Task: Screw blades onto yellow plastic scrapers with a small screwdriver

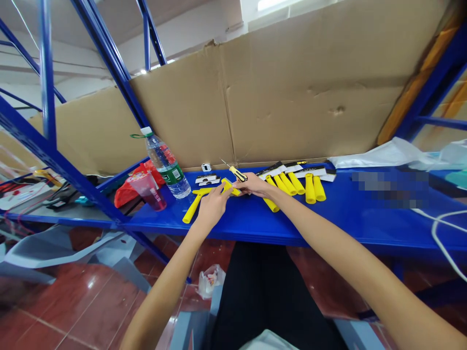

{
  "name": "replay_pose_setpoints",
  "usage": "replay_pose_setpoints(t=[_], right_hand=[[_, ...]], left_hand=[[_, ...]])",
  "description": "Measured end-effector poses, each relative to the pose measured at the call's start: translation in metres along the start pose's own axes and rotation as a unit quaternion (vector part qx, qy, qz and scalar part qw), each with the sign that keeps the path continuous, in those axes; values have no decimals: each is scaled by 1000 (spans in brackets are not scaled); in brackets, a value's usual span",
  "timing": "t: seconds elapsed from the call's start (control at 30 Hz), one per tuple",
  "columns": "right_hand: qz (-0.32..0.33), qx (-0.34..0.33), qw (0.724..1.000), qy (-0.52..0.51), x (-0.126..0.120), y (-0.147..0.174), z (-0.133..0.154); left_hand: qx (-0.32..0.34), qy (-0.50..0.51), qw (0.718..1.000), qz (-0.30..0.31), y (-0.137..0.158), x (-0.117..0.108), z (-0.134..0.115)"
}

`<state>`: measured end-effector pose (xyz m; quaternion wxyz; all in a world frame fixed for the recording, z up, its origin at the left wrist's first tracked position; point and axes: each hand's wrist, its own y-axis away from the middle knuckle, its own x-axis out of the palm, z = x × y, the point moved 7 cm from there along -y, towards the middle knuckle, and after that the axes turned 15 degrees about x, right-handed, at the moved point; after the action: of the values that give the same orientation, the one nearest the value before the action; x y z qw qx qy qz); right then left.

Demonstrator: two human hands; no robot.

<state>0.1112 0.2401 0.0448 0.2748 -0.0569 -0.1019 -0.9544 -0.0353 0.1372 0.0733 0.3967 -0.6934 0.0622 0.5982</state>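
Hands: your left hand [213, 206] gripping a yellow piece [226, 183] over the bench [251, 221], your right hand [252, 183] closed around a screwdriver [238, 173]; piece probably light, stiff, slightly slick plastic, best held firmly by its broad body.

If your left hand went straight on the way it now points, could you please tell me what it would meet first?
The left hand would most likely meet the yellow piece right before it, with the right hand and its screwdriver close beyond, though depth is unclear.
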Motion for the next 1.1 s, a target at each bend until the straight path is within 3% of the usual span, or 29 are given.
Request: replay_pose_setpoints(t=[0.33, 0.47, 0.53, 0.6, 0.7, 0.8, 0.9, 1.1], right_hand=[[32, 32, 999, -1, 11, 5, 0], [-2, -6, 999, -42, 7, 2, 7], [-33, -32, 997, -57, 2, 1, 11], [-59, -47, 995, -64, -2, 0, 14], [-57, -43, 995, -70, -3, 3, 15], [-47, -23, 996, -77, -2, 5, 15], [-81, -23, 994, -71, -7, 5, 15], [-179, -55, 982, 0, -25, 2, 15]], left_hand=[[-99, 5, 995, -29, 2, -9, 8], [-104, 113, 982, -108, 1, -12, 18], [-121, 259, 943, -173, 0, -12, 28], [-161, 422, 867, -210, -2, -6, 39], [-204, 586, 760, -193, -9, 3, 46], [-209, 654, 709, -163, -14, 7, 45], [-216, 665, 700, -147, -13, 14, 44], [-211, 625, 744, -106, 0, 16, 42]])
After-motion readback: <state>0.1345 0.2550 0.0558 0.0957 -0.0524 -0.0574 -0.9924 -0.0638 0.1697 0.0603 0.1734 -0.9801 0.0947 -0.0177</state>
